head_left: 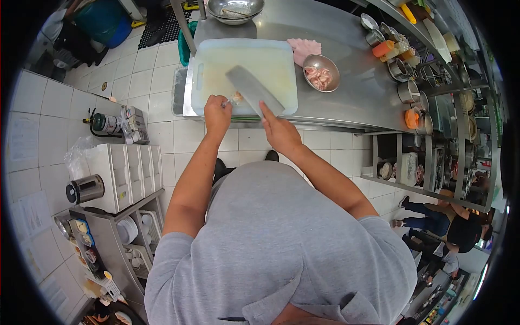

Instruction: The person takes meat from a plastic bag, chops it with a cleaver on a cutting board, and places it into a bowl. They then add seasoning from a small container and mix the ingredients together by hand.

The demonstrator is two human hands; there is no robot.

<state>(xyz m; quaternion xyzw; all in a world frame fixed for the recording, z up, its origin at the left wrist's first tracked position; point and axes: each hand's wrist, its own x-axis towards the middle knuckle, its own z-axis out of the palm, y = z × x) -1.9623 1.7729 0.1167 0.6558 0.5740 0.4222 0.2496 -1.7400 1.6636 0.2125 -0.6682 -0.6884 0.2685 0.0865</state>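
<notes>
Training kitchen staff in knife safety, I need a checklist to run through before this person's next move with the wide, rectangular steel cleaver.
1. Right hand closed on the cleaver: ok.
2. Small, pale brownish piece of food at the fingertips of the left hand: ok.
3. Left fingers clear of the cutting edge: cannot tell; they are near the blade, and the gap is unclear from above.
4. White, rectangular plastic cutting board on the grey steel counter: ok.
5. Round, silvery metal bowl of pale pink meat off the board: ok.
6. Gloves on: not ok; both hands are bare.
</notes>
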